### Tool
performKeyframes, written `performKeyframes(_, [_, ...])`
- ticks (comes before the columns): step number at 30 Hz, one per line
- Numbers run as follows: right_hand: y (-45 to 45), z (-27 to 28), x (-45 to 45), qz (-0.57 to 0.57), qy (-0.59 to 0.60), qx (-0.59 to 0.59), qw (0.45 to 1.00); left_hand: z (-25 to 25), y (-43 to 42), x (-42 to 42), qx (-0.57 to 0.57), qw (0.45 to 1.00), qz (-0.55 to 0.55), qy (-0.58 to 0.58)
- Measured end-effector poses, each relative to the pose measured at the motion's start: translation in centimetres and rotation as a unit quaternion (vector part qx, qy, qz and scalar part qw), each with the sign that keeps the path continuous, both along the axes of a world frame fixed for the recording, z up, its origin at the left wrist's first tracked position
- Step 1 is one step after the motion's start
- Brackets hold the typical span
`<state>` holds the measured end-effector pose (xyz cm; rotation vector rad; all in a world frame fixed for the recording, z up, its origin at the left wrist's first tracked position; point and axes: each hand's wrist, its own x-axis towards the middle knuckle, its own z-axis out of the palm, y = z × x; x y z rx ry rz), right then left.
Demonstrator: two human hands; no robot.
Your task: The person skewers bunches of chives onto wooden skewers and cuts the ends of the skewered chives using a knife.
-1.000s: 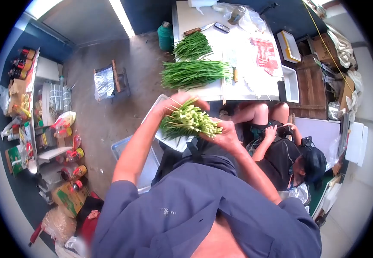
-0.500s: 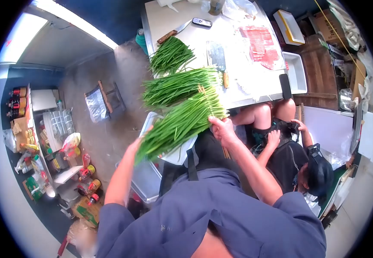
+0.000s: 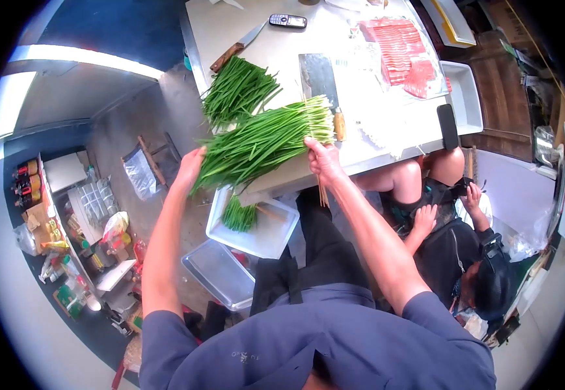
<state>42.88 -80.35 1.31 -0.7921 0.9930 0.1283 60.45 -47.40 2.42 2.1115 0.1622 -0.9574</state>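
Observation:
Green chives with pale stem ends lie at the table's near edge, skewered on thin wooden sticks. My right hand is closed around the lower part of the sticks, at the stem end. At the leafy end, my left hand grips the tips, its fingers partly hidden by leaves. A second heap of cut chives sits just beyond. To the right of the stems lies a cleaver with a wooden handle. A knife rests past the cut heap.
A phone and packed sliced meat are on the white table. Below its edge, a white bin contains some chives, beside a clear lid-like tray. A seated person is close on my right.
My hands have moved the skewered chives away from my body onto the table, beside the other chives. The bin below has come into view.

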Motion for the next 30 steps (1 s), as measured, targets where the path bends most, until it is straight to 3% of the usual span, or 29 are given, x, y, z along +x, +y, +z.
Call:
performKeyframes(1, [-0.1,-0.3,0.2,0.006,0.002,-0.002,1.000,-0.2,0.2,-0.1,0.095,0.992,-0.046,-0.068])
performKeyframes(2, [-0.2,-0.5,0.3,0.011,0.003,-0.004,1.000,-0.4,0.5,-0.7,0.098,0.992,-0.050,-0.067])
performKeyframes(3, [-0.4,-0.5,0.5,0.007,0.003,-0.002,1.000,0.7,0.0,-1.9,0.183,0.945,-0.071,-0.261])
performKeyframes(4, [-0.6,-0.2,0.6,0.027,-0.016,-0.008,0.999,2.0,-1.2,-2.7,0.257,0.854,-0.091,-0.443])
performKeyframes(6, [-0.8,0.0,0.7,0.045,-0.032,-0.013,0.998,6.3,-6.7,-3.9,0.234,0.771,-0.144,-0.575])
performKeyframes(10, [-0.7,-0.2,1.0,0.040,-0.035,-0.031,0.998,7.9,-16.5,-6.3,0.038,0.782,-0.249,-0.570])
performKeyframes(17, [0.1,-2.0,1.0,0.053,-0.013,-0.076,0.996,-1.0,-22.6,-6.9,0.035,0.833,-0.289,-0.470])
performKeyframes(26, [1.3,-1.3,-0.2,0.027,-0.050,-0.101,0.993,-0.8,-22.2,-7.0,0.020,0.827,-0.311,-0.469])
performKeyframes(27, [1.1,-1.4,-0.2,0.071,0.008,-0.088,0.993,-1.5,-22.2,-7.1,0.021,0.829,-0.308,-0.466])
performKeyframes(30, [1.0,-2.2,0.2,0.057,-0.006,-0.121,0.991,-3.3,-22.6,-7.0,0.044,0.815,-0.326,-0.477])
